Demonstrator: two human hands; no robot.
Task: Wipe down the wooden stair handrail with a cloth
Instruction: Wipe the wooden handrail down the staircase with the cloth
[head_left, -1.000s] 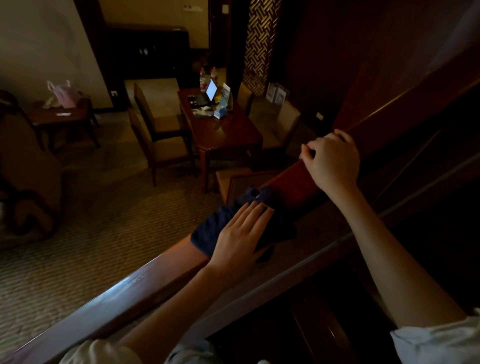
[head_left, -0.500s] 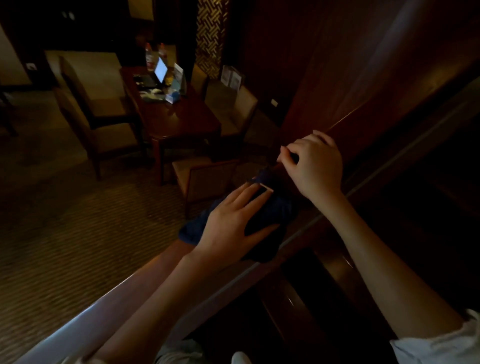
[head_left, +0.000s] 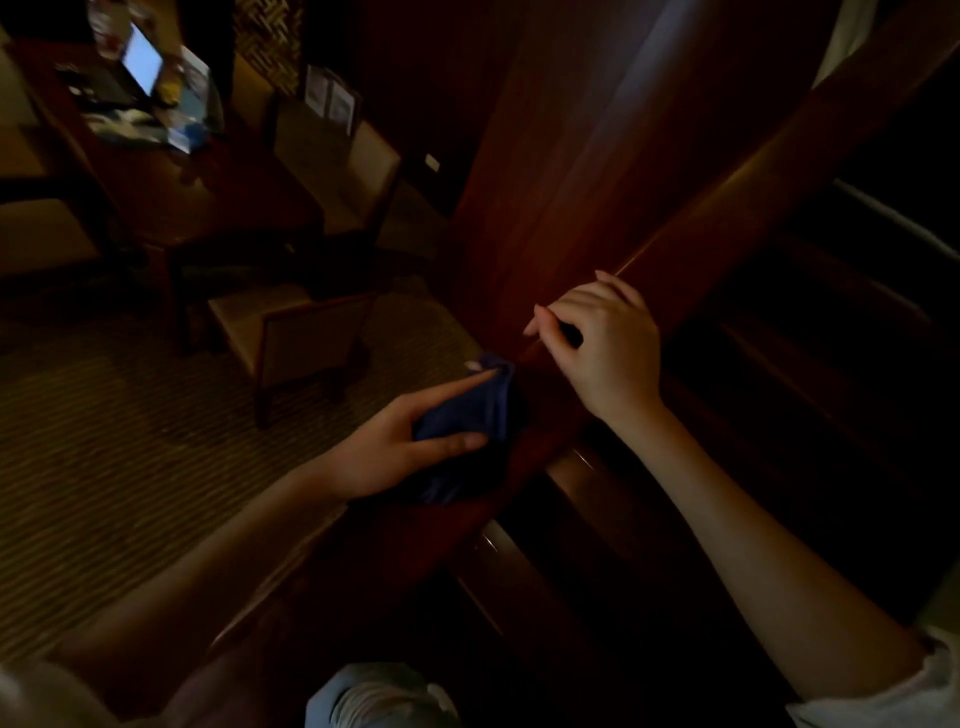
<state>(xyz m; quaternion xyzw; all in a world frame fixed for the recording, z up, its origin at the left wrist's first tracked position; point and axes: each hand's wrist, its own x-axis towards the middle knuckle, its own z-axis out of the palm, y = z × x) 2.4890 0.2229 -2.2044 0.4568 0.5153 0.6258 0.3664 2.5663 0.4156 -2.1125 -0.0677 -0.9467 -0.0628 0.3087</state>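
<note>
The dark red wooden handrail (head_left: 737, 197) runs from the lower left up to the upper right. My left hand (head_left: 395, 447) grips a dark blue cloth (head_left: 462, 415) between thumb and fingers, held against the rail's left side and top. The forefinger stretches along the cloth's upper edge. My right hand (head_left: 602, 343) sits on the rail just above the cloth, fingers curled over the wood. A narrow strip of bare rail separates the two hands. The dim light hides the cloth's lower part.
Below the rail on the left lies patterned carpet (head_left: 104, 467) with an upholstered chair (head_left: 301, 338). A wooden table (head_left: 208, 197) carries a lit laptop (head_left: 143, 65). A tall wooden panel (head_left: 571, 130) rises behind the rail. Dark stair treads (head_left: 831, 338) lie to the right.
My left hand went from pressing flat on the cloth to gripping it, and slid up the rail toward my right hand. The view swung closer and to the right.
</note>
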